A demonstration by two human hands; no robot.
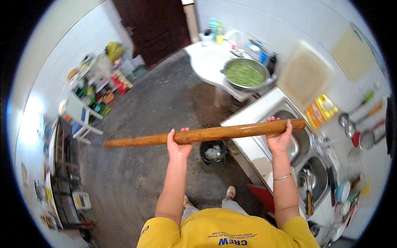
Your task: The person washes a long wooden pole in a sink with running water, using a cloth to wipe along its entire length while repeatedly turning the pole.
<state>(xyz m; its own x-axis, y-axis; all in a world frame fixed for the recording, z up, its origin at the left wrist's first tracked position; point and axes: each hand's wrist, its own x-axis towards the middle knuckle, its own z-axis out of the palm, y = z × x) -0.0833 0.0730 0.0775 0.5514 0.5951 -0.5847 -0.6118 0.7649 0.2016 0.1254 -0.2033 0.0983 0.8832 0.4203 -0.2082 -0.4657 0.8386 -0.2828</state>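
Note:
A long, thick brown wooden rolling pin (227, 132) lies level across my front, held in the air over the floor and the sink edge. Its narrower end reaches far left; the thicker end is at the right. My left hand (180, 144) supports it from below near the middle, thumb and fingertips curling up round it. Close to the thick end, my right hand (279, 138) grips it the same way, with a metal bangle (282, 177) on that wrist. The wood has a shiny surface. Part of the double-bowl sink (300, 144) is hidden beneath the right arm and pin.
A metal basin of green beans (245, 74) stands on the white washbasin (209, 62). Below the pin is a black bucket (213, 152) on the dark floor. A cutting board (306, 74) and yellow jug (320, 109) stand by the wall. At left are a white chair (80, 115) and piled goods.

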